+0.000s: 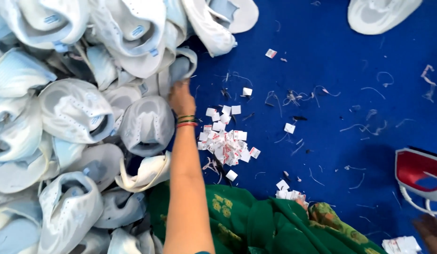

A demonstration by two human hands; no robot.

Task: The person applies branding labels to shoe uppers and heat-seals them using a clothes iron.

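My left hand (181,98) reaches forward into a big pile of white and pale blue shoe uppers (72,113) on the left. Its fingers close on the edge of one grey-white upper (180,68) at the pile's right side. Red and green bangles sit on that wrist. My right hand (431,231) shows only as a dark blurred edge at the bottom right corner, beside a small stack of white tags (401,244); its fingers are hidden. A heap of small white and red paper tags (225,141) lies just right of my left forearm.
The blue carpet floor (331,56) is strewn with loose threads and single tags. Another white shoe upper (380,14) lies at the top right. A red and white object (416,175) sits at the right edge. My green patterned garment (256,221) fills the bottom middle.
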